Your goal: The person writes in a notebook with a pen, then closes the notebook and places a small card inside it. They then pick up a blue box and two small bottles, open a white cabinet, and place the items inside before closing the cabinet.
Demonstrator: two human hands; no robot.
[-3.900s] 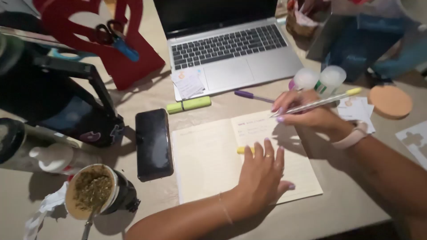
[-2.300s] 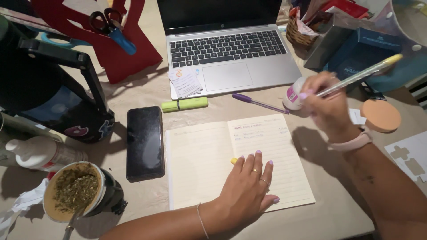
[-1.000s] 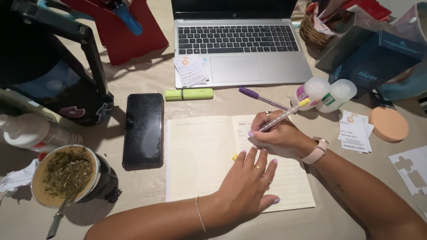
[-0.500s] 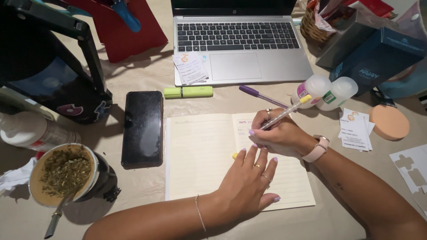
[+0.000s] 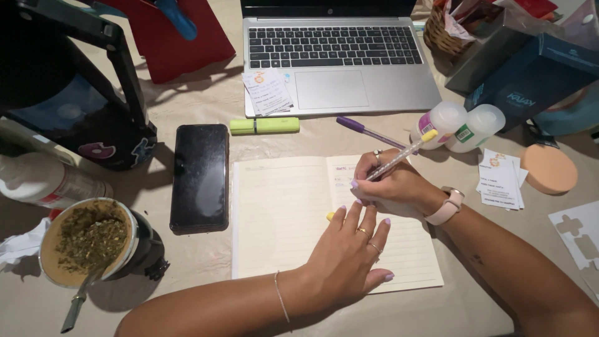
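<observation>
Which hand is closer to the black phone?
The left hand. It lies flat on the notebook, to the right of the phone. The right hand holds a pen farther right, on the notebook's right half, beyond the left hand.

The laptop [image 5: 337, 56] screen is cut off at the top edge; notebook [image 5: 281, 218] writing is too small to tell.

A beige table [image 5: 187, 100] fills the view under dim warm light, with soft shadows falling across its slightly wrinkled cover.
</observation>
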